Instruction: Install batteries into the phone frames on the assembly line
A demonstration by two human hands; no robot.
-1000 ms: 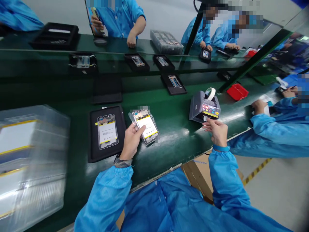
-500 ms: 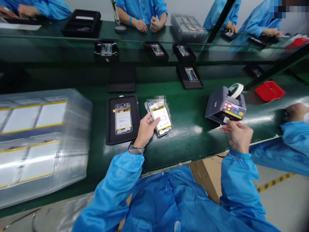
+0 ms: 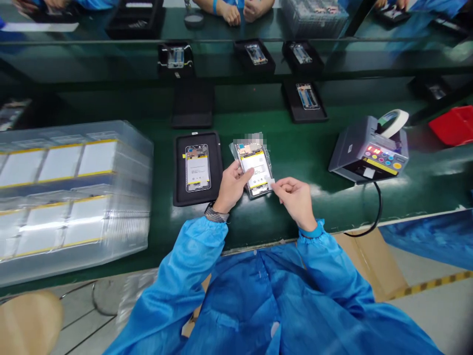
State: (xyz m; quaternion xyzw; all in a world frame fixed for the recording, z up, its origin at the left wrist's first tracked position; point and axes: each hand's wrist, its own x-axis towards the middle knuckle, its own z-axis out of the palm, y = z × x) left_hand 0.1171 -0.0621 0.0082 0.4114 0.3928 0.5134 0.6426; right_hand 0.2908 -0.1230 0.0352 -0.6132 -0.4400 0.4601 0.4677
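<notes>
My left hand (image 3: 231,186) grips an opened phone (image 3: 254,170) by its left edge, thumb lying over the white battery. The phone's circuit board and yellow-edged battery face up, and clear plastic shows around its rim. At the phone's lower right corner, my right hand (image 3: 295,197) pinches a small piece of whitish tape (image 3: 271,183) between thumb and fingertips. Left of my left hand, a second opened phone (image 3: 198,170) lies in a black foam tray (image 3: 179,192). Over to the right stands a grey tape dispenser (image 3: 369,153) with a white roll on top and a short tape end at its mouth.
Stacked clear plastic trays (image 3: 144,207) with white batteries fill the left side. A black tray (image 3: 288,106) with a phone frame sits farther back, and others rest on the shelf. A red bin (image 3: 453,125) is at far right. Co-workers' hands (image 3: 240,12) show across the bench.
My right hand has come left from the tape dispenser to the phone, bringing a piece of tape. My left hand still holds the phone. The camera view has shifted downward.
</notes>
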